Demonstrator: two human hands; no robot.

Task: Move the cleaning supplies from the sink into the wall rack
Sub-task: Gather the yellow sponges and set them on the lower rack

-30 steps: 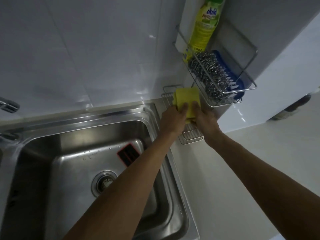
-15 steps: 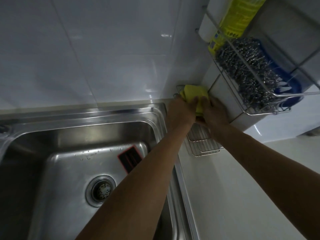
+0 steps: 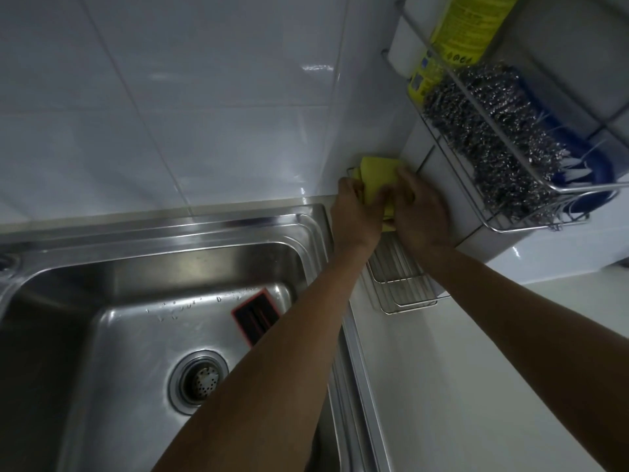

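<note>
- Left hand [image 3: 355, 212]: arm extended forward, fingers curled, gripping.
- Right hand [image 3: 420, 207]: arm extended, palm down, fingers closed, touching the left hand.

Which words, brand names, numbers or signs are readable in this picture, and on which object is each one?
None can be read.
Yellow bottle in the upper wire rack: its label carries print and small symbols, all too blurred to read.
Red-edged black sticker in the sink: no legible text.
Yellow cloth, steel scourer, blue brush: no text visible.
</note>
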